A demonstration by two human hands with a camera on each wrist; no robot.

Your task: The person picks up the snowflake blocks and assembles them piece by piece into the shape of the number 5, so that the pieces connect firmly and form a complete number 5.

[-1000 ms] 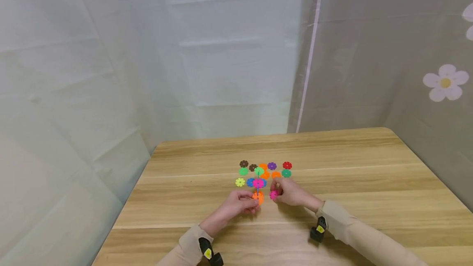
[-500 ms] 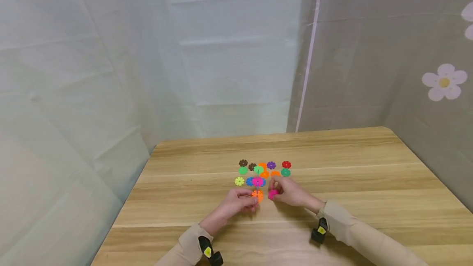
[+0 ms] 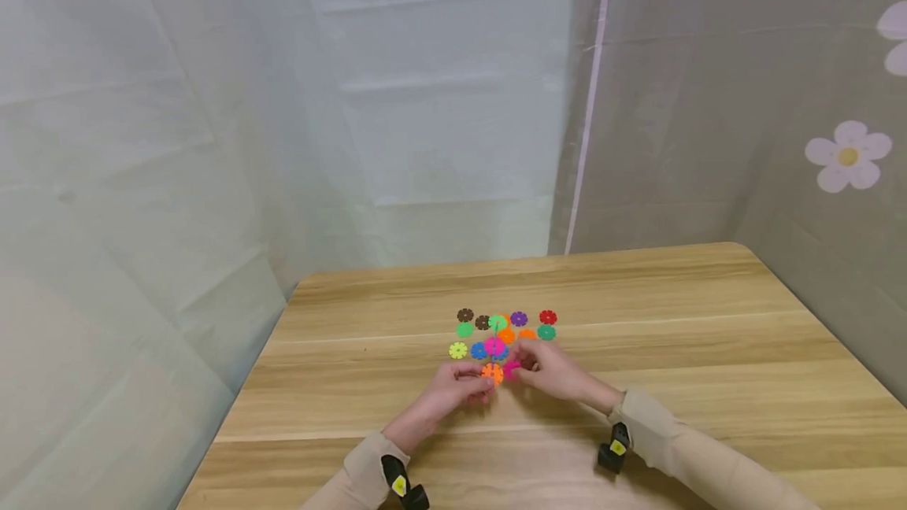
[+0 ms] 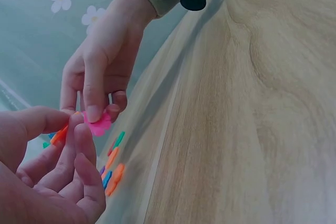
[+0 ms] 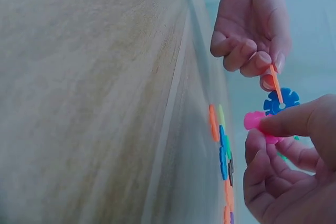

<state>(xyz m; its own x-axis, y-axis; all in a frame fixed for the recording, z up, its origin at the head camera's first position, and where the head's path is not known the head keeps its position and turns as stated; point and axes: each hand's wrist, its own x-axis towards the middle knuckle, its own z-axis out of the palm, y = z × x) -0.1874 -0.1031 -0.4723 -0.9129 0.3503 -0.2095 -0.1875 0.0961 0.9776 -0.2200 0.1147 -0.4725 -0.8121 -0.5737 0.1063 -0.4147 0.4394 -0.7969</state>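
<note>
My left hand (image 3: 453, 386) pinches an orange notched snowflake disc (image 3: 492, 374) above the table. A blue disc (image 5: 271, 104) is slotted into it, as the right wrist view shows. Beyond the orange disc, a pink disc (image 3: 494, 346) and a light green disc (image 3: 497, 323) line up as part of the same joined piece. My right hand (image 3: 551, 368) holds a separate pink disc (image 5: 253, 119) between thumb and fingers, close beside the orange and blue discs. Whether this pink disc touches them cannot be told; the fingers cover part of it.
Several loose discs lie flat on the wooden table (image 3: 340, 384) just past the hands, among them a yellow disc (image 3: 458, 350), a purple disc (image 3: 519, 319), a red disc (image 3: 548, 317) and a dark green disc (image 3: 546, 332). Cloth curtains (image 3: 439, 116) hang behind the table.
My right hand has moved left with its pink disc, closing the gap to the orange disc. The left hand has stayed almost still, and the joined piece has tilted slightly.
</note>
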